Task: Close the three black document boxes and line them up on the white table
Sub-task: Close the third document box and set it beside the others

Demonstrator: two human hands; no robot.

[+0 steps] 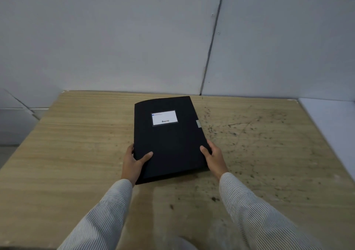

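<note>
- Flat black rectangular document box, lid shut, white label on top; contents hidden.
- Sits mid wooden tabletop; white table edge at 3 o'clock.
- Left hand & right hand clasp near corners, thumbs on lid.

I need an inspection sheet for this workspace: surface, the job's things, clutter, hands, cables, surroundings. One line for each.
Surface: wooden table, dark specks and stains on its right half.
Job's things: one black document box, closed, flat, white label up; the other two not in view.
Clutter: nothing seen.
Hands: left hand and right hand grip the box's near corners, thumbs on top; striped sleeves.
Cables: nothing seen.
Surroundings: grey panelled wall behind; white surface at the far right, perhaps the white table.
</note>
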